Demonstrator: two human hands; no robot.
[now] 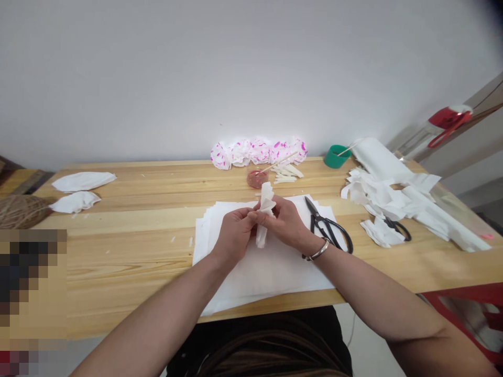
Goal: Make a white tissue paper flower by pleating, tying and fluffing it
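Both my hands pinch one bunched, pleated piece of white paper [267, 196] over the middle of the table. My left hand [238, 230] grips it from the left with thumb and fingers pressed together. From the other side my right hand [286, 220], with a silver bangle on the wrist, closes round it; some of its fingers are hidden behind the paper. Beneath them lies a stack of white paper sheets [271, 277]. Black-handled scissors [328, 225] rest on the stack's right part, just beyond my right wrist.
Along the wall sit white crumpled flowers with pink marks [259, 151]. Before them stand a small tub of reddish stuff [257, 179] and pale strips [288, 173]. A green cup [337, 156] is right, near white paper scraps [381, 196]. Twine [23, 212] and folded white pieces [84, 181] lie left.
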